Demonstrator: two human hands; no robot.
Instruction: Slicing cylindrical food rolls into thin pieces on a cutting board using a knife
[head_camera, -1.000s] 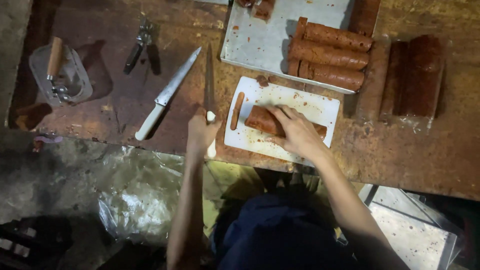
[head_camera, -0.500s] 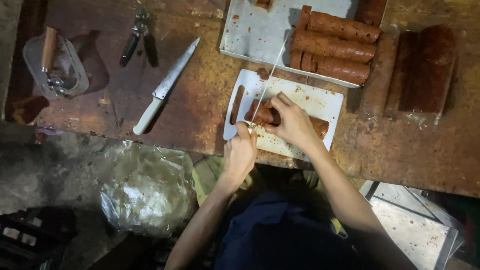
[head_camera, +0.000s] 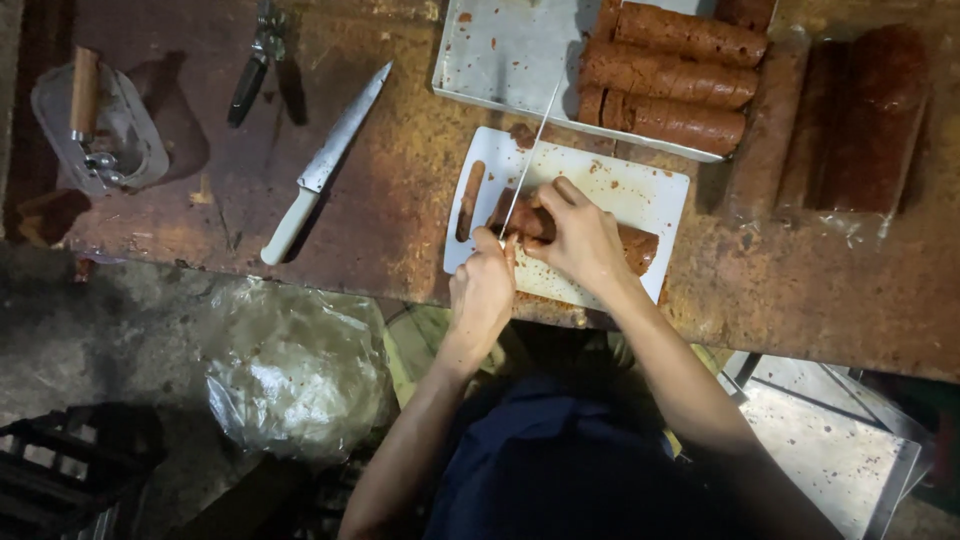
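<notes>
A brown roll (head_camera: 635, 245) lies on a white cutting board (head_camera: 640, 190) with a handle slot, at the near edge of the worn table. My right hand (head_camera: 580, 240) presses down on the roll's left part. My left hand (head_camera: 482, 292) grips the handle of a thin-bladed knife (head_camera: 530, 150). Its blade runs away from me across the roll's left end, just beside my right fingers. The rest of the roll's left end is hidden under my hands.
A metal tray (head_camera: 500, 60) behind the board holds several brown rolls (head_camera: 665, 80). Dark wrapped blocks (head_camera: 860, 120) lie to the right. A white-handled knife (head_camera: 320, 170), pliers (head_camera: 260, 60) and a plastic tub with a wooden-handled tool (head_camera: 95, 120) lie to the left. A plastic bag (head_camera: 290, 370) sits below the table.
My left hand has come from the table edge left of the board onto the board, bringing the thin knife over the roll. My right hand stays on the roll.
</notes>
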